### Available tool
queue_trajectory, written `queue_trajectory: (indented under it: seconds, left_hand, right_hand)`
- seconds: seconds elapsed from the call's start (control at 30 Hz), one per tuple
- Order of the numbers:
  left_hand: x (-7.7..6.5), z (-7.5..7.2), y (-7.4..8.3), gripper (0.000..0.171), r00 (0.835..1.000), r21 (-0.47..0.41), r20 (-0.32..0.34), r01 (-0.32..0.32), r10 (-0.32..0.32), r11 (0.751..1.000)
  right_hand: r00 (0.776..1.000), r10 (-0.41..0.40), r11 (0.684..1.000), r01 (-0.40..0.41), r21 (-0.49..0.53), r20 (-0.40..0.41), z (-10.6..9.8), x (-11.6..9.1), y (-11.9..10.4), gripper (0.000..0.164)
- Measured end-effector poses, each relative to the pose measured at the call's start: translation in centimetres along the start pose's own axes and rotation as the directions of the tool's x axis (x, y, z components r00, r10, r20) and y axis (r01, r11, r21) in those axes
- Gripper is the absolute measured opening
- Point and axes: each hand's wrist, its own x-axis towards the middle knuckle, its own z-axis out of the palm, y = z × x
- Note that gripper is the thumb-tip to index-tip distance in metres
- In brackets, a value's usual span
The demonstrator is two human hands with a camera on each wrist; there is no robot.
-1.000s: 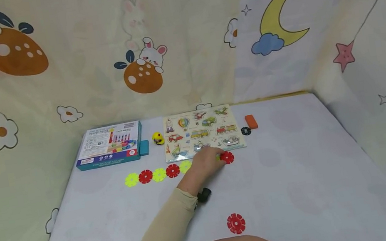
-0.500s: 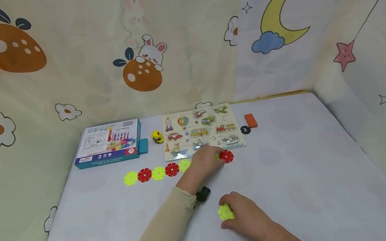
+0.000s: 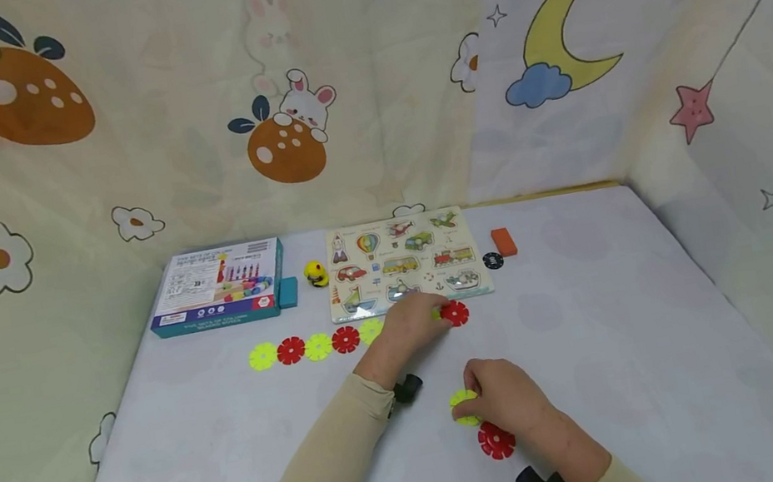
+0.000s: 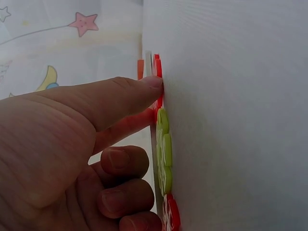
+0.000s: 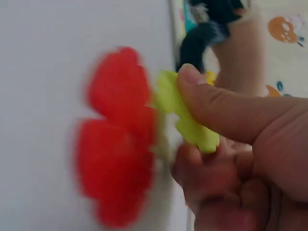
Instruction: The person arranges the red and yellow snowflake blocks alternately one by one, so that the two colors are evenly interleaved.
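A row of notched, flower-shaped plastic discs (image 3: 291,350), alternating yellow-green and red, lies across the table. At its right end my left hand (image 3: 411,328) has thumb and index finger on the edges of a red disc (image 3: 454,314), and covers part of the row. In the left wrist view the thumb (image 4: 144,87) sits at that red disc, beside a yellow-green one (image 4: 164,149). Nearer the front, my right hand (image 3: 513,398) pinches a yellow-green disc (image 3: 464,407) between thumb and fingers. Another red disc (image 3: 496,440) shows just below this hand, blurred in the right wrist view.
Behind the row lies a vehicle picture puzzle board (image 3: 405,259). To its left are a yellow toy duck (image 3: 316,274), a blue block (image 3: 288,293) and a boxed toy set (image 3: 219,288). An orange block (image 3: 504,242) and a black round chip (image 3: 493,260) lie right.
My right hand has come up from the front edge with the yellow-green disc in its fingers. The front red disc now shows farther right. My left hand has stayed at the row's end.
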Motion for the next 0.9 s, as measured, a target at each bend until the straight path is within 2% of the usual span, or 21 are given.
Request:
queue_trajectory:
  seconds: [0.13,0.27,0.43,0.6,0.9]
  left_hand:
    - [0.0,-0.1,0.0,0.038,1.0,0.01,0.009,0.003,-0.004,1.0]
    - [0.0,-0.2,0.0,0.038,1.0,0.029,0.011,-0.001,0.001,1.0]
    - [0.0,-0.1,-0.2,0.037,1.0,0.011,-0.005,-0.012,0.012,1.0]
    - [-0.2,0.2,-0.2,0.038,1.0,-0.026,0.003,0.001,-0.001,1.0]
    - [-0.4,-0.3,0.2,0.038,1.0,-0.006,0.002,0.017,-0.017,1.0]
  right_hand:
    - [0.999,0.051,0.986,-0.053,0.159,0.013,-2.0,0.5,0.1,0.028]
    - [0.988,0.142,0.961,-0.124,0.246,-0.057,-4.3,2.3,1.0,0.03]
    - [0.977,0.176,0.962,-0.145,0.23,-0.121,-6.4,5.1,2.8,0.043]
    - [0.971,0.181,0.969,-0.15,0.195,-0.154,-6.6,7.3,4.2,0.046]
    - [0.955,0.217,0.973,-0.195,0.123,-0.204,-6.1,8.2,4.9,0.051]
